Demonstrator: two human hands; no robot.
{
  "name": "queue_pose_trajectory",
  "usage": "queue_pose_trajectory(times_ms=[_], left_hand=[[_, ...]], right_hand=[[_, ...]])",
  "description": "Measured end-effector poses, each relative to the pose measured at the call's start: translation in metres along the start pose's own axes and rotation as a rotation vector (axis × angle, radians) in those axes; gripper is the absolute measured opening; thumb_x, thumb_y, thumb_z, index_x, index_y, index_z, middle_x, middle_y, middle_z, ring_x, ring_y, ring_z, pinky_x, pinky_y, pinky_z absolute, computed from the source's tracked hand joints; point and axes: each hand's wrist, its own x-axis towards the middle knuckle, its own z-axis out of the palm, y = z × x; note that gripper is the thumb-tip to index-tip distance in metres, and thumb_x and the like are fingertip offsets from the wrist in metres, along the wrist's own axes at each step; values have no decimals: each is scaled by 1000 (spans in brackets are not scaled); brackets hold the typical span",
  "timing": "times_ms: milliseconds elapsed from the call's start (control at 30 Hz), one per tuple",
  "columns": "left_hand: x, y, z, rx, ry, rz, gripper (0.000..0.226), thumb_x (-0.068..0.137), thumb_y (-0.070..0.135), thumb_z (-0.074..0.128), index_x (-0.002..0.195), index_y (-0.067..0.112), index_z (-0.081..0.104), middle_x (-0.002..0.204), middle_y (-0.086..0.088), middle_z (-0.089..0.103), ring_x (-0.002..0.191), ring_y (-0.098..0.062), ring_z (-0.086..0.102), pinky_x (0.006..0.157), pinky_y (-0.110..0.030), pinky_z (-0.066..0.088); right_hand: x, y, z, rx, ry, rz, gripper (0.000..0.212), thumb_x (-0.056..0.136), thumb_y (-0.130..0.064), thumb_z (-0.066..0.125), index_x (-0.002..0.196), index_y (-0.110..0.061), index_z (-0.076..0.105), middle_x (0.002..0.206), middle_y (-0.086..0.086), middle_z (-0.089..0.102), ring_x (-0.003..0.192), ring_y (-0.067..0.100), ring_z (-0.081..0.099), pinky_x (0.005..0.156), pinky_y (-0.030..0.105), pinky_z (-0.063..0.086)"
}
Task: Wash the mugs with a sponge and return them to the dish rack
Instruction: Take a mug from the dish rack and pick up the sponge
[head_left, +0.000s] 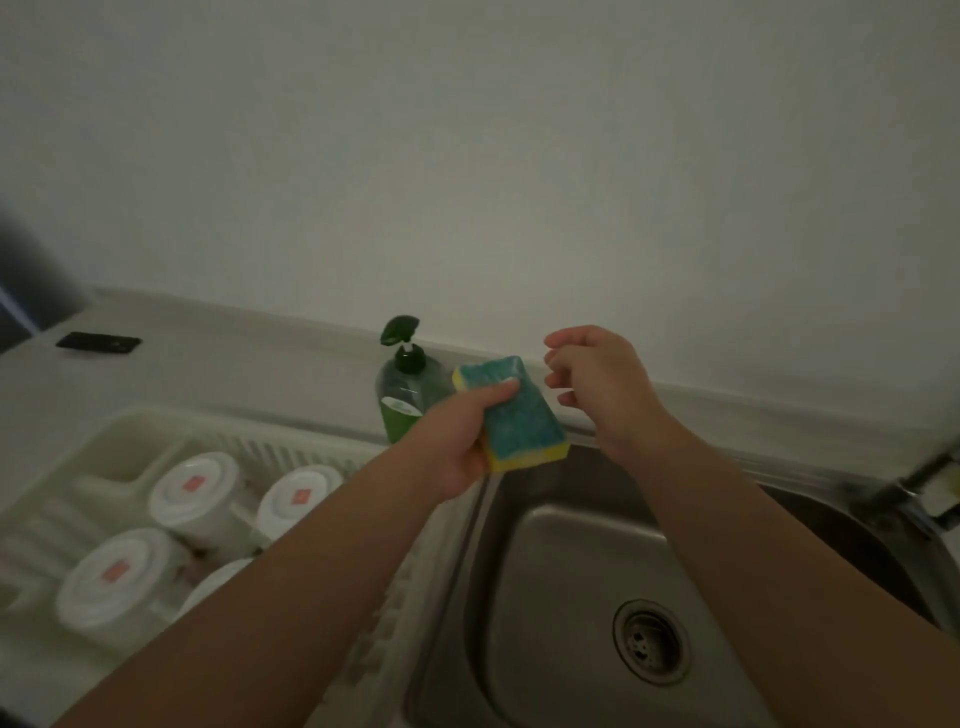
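Above the sink (571, 597), the left hand (462, 441) clamps the sponge (511, 413) ready for soap; the right hand (597, 384) hovers loosely open, empty

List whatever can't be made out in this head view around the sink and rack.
- Fourth mug: mostly hidden by the left forearm.
- Tap: blurred and cut off by the right edge.
- Soap bottle label: partly behind the left hand and sponge.
- Dark flat object on the counter: too dim and small to identify.
- Mug insides: unseen, mugs stand upside down.
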Motion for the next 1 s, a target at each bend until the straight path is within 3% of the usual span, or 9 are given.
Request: queue_pose_trajectory(times_ms=[133, 333, 467, 567, 733, 833, 1000], left_hand=[[-7, 18, -52, 9, 115, -4, 30, 89, 14, 62, 118, 10, 57, 106, -13, 70, 89, -25, 69, 69, -36, 59], [-2, 43, -109, -23, 229, 30, 39, 89, 11, 62, 126, 4, 52, 114, -18, 66, 99, -31, 67, 80, -40, 56], [13, 51, -123, -23, 225, 46, 38, 90, 9, 60, 126, 2, 51, 115, -19, 66, 100, -32, 66, 84, -43, 55], [28, 54, -131, -16, 228, 76, 34, 91, 8, 60, 124, 1, 52, 116, -18, 66, 100, -32, 66, 82, -41, 56], [44, 61, -144, -71, 164, 109, 31, 92, 9, 57, 121, 1, 56, 112, -18, 69, 95, -29, 69, 71, -36, 59], [47, 61, -146, -105, 121, 109, 29, 92, 10, 57, 120, 2, 58, 112, -17, 69, 99, -30, 69, 80, -38, 58], [47, 63, -146, -140, 97, 90, 21, 92, 12, 58, 112, 5, 60, 108, -16, 70, 95, -28, 70, 76, -36, 59]], right_hand=[[7, -17, 47, -64, -29, -62, 21, 86, -4, 49, 97, -15, 63, 86, 1, 62, 71, 12, 58, 58, 22, 45], [35, -30, 113, -242, -49, -141, 21, 92, -14, 46, 104, -15, 62, 101, 0, 61, 90, 15, 56, 82, 32, 49], [61, -29, 147, -314, -52, -165, 16, 93, -20, 46, 102, -15, 58, 100, -1, 57, 90, 14, 53, 77, 28, 43], [77, -17, 164, -402, -127, -174, 21, 94, -30, 46, 99, -16, 60, 95, -1, 59, 90, 17, 55, 79, 32, 46], [87, 5, 175, -374, -179, -236, 36, 94, -29, 47, 62, -17, 59, 66, -6, 61, 63, 12, 54, 68, 28, 44], [87, 9, 181, -343, -123, -260, 35, 94, -29, 48, 64, -12, 59, 66, 1, 61, 63, 15, 54, 67, 32, 45], [87, 10, 179, -337, -113, -271, 40, 94, -29, 48, 76, 5, 58, 69, 14, 58, 60, 15, 49, 61, 29, 41]])
